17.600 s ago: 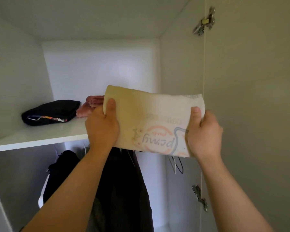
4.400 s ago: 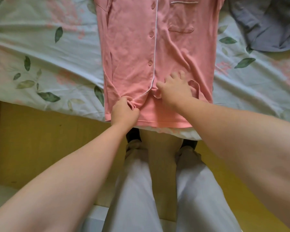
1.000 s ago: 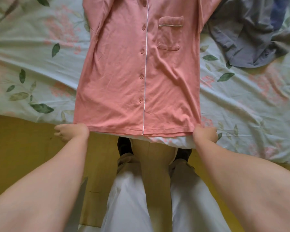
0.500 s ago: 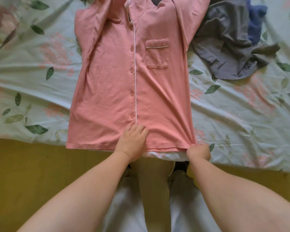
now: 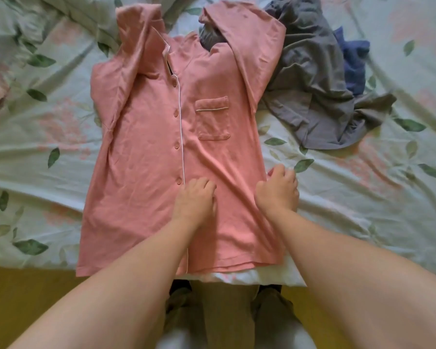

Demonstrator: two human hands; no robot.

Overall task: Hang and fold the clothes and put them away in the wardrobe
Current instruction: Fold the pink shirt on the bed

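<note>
A pink button-front fabric pyjama shirt (image 5: 146, 152) is lying flat, front up, on the leaf-printed pale green bedsheet (image 5: 363, 197). The 2 hands are gripping nothing: the left hand (image 5: 195, 200) is pressing its lower front, the right hand (image 5: 278, 191) is resting on its side edge, fingers relaxed.

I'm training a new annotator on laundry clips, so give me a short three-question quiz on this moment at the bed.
1. True or false: the pink shirt lies front-up, buttons showing, on the bed sheet.
2. What colour is the crumpled garment lying beyond the right hand?
3. Where does the left hand rest? A) on the bed sheet B) on the pink shirt's lower front, beside the buttons C) on the crumpled garment

Key: 1 true; 2 grey; 3 B.
</note>
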